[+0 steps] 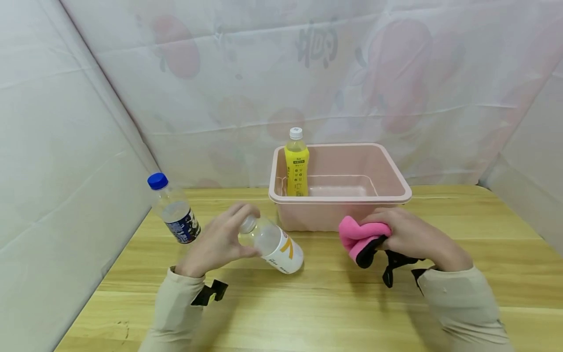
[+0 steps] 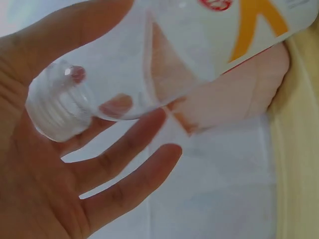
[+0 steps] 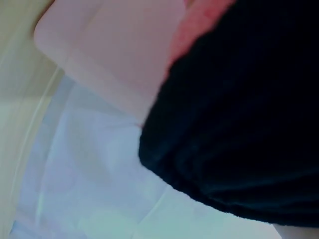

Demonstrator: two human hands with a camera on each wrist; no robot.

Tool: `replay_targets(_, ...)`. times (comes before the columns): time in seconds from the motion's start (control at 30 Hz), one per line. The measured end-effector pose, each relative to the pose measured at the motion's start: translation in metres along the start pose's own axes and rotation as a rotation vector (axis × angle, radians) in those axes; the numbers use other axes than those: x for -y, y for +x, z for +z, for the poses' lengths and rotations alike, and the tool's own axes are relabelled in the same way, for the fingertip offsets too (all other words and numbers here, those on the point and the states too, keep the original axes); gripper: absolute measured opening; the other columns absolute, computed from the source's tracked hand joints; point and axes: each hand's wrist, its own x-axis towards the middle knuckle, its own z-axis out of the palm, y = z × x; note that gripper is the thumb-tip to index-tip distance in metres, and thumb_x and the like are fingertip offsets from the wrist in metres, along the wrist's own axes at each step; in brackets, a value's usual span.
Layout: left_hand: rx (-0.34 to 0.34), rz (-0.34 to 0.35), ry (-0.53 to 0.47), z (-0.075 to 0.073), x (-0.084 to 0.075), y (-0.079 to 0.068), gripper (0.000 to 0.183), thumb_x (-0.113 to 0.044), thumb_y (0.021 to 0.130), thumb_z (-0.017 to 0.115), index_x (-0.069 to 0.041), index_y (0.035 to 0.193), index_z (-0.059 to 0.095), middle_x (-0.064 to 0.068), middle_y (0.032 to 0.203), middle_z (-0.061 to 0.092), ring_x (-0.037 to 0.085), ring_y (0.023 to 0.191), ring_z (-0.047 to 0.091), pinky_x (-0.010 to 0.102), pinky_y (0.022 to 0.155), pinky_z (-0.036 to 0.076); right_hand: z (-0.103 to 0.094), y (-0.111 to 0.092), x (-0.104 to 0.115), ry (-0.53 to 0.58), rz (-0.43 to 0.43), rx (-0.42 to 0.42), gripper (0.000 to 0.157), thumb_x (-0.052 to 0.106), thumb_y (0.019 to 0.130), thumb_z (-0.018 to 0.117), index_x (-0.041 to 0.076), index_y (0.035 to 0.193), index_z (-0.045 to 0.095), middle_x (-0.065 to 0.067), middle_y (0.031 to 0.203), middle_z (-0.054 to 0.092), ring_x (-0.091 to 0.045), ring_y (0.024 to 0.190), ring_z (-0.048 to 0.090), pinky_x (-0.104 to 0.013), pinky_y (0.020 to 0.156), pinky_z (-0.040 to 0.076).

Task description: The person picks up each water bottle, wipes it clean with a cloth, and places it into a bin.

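Observation:
My left hand (image 1: 220, 239) grips a clear plastic bottle (image 1: 272, 244) near its neck, thumb on one side and fingers on the other. The bottle leans over, its white label with an orange mark pointing down to the right, base close to the table. In the left wrist view, the ribbed top of the bottle (image 2: 119, 64) sits in the palm, with the lower fingers spread below it. My right hand (image 1: 409, 237) holds a bunched pink and black cloth (image 1: 358, 239) in front of the bin. Dark fabric (image 3: 234, 119) fills much of the right wrist view.
A pink plastic bin (image 1: 325, 215) stands at the back of the wooden table (image 1: 308, 313). Inside its left end stands a yellow-labelled bottle (image 1: 297, 168) with a white cap. Further left is a blue-capped bottle (image 1: 178, 215). Printed white curtains (image 1: 264, 73) surround the table.

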Motion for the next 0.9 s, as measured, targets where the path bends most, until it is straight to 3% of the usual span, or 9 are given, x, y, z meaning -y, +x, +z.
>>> replay_targets(0.17, 0.061, -0.019, 0.062, -0.006, 0.001, -0.004, 0.064, -0.017, 0.056, 0.100, -0.011, 0.101, 0.054, -0.001, 0.097, 0.054, 0.011, 0.068, 0.050, 0.023, 0.055, 0.048, -0.002, -0.002, -0.003, 0.006, 0.033, 0.012, 0.035, 0.000, 0.073, 0.083, 0.020, 0.101, 0.076, 0.013, 0.099, 0.068, -0.012, 0.092, 0.063, -0.041, 0.083, 0.055)
replay_targets(0.53, 0.141, -0.006, 0.070, -0.003, 0.005, -0.005, 0.066, -0.026, 0.057, 0.101, -0.015, 0.087, 0.044, -0.004, 0.084, 0.042, 0.008, 0.062, 0.041, 0.020, 0.050, 0.041, 0.001, -0.002, -0.007, -0.012, 0.034, 0.007, 0.034, 0.000, 0.073, 0.083, 0.019, 0.101, 0.076, 0.011, 0.098, 0.069, -0.013, 0.092, 0.063, -0.042, 0.082, 0.055)
replay_targets(0.73, 0.068, -0.037, 0.064, -0.012, 0.006, -0.010, 0.061, -0.028, 0.058, 0.101, -0.014, 0.087, 0.049, -0.006, 0.083, 0.043, 0.008, 0.065, 0.041, 0.022, 0.052, 0.040, 0.003, 0.001, -0.008, -0.005, 0.025, 0.003, 0.030, 0.003, 0.076, 0.083, 0.020, 0.100, 0.076, 0.012, 0.099, 0.069, -0.012, 0.092, 0.063, -0.042, 0.083, 0.055)
replay_targets(0.9, -0.050, -0.003, 0.046, -0.018, 0.007, -0.011, 0.059, -0.028, 0.057, 0.101, -0.010, 0.085, 0.053, -0.002, 0.086, 0.055, 0.009, 0.068, 0.048, 0.022, 0.055, 0.043, 0.005, 0.002, -0.007, 0.021, 0.033, 0.003, 0.028, 0.010, 0.077, 0.086, 0.021, 0.101, 0.076, 0.014, 0.098, 0.069, -0.010, 0.090, 0.062, -0.041, 0.082, 0.055)
